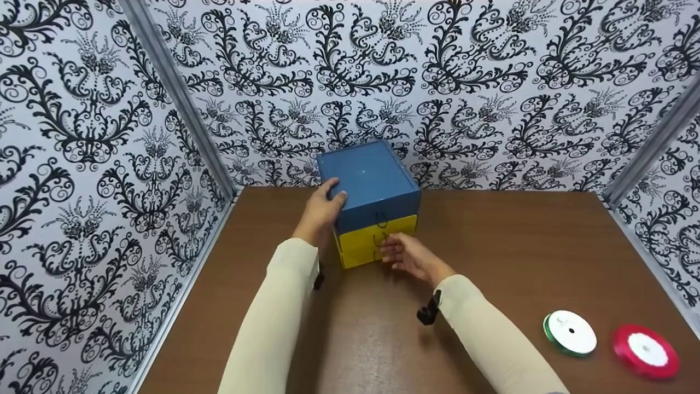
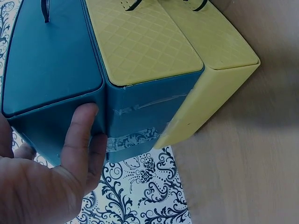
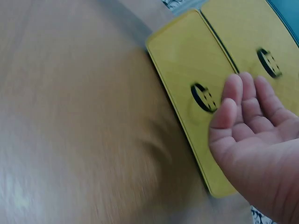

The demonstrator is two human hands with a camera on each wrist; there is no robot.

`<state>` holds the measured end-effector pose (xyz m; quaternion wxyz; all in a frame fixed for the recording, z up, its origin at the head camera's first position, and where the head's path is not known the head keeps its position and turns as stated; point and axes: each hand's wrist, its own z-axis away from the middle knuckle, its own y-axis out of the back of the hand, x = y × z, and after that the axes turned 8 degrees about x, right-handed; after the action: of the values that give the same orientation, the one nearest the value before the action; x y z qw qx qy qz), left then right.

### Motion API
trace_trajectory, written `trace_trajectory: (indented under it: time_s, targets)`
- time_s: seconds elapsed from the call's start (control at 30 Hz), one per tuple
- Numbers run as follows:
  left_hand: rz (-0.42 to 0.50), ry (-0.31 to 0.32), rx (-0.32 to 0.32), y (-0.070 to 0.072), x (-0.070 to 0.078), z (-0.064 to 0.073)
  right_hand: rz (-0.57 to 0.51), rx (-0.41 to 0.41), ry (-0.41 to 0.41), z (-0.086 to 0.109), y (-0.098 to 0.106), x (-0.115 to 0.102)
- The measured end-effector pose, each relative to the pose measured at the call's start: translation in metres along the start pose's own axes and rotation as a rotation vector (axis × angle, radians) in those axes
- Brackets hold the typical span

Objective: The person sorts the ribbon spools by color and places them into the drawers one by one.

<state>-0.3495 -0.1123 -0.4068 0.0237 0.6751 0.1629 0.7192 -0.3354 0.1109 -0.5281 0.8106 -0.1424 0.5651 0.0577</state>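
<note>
A small drawer unit (image 1: 363, 172) with a blue top and yellow lower fronts stands near the back wall. My left hand (image 1: 322, 210) rests against its upper left side. In the left wrist view, straight fingertips touch the blue side next to the top drawer front (image 2: 51, 60). Before the yellow fronts, my right hand (image 1: 407, 256) has its fingers loosely bent and holds nothing. Black loop handles show on both yellow drawer fronts in the right wrist view. The fingertips there overlap the area between the lower handle (image 3: 202, 98) and the upper handle (image 3: 268, 63).
On the right of the brown table (image 1: 492, 235) lie a white-faced spool of green ribbon (image 1: 577, 331) and a spool of red ribbon (image 1: 664, 358). Patterned wall panels (image 1: 492, 82) enclose the back and sides.
</note>
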Motion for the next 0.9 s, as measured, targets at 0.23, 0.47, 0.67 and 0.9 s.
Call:
trace_trajectory:
  time_s: [0.23,0.47,0.67,0.9]
  targets:
    - [0.091,0.031,0.012,-0.003,-0.001,0.002,0.016,-0.128,-0.033,-0.006,-0.016,0.005]
    - [0.017,-0.005,0.032,-0.003,-0.001,0.001,-0.082,-0.169,0.002,-0.010,-0.024,0.004]
    - [0.023,-0.005,0.017,-0.001,0.001,0.002,-0.099,-0.157,0.013,-0.013,-0.024,0.006]
    - [-0.059,-0.063,0.032,0.000,0.003,0.002,-0.085,-0.138,0.013,-0.013,-0.024,0.010]
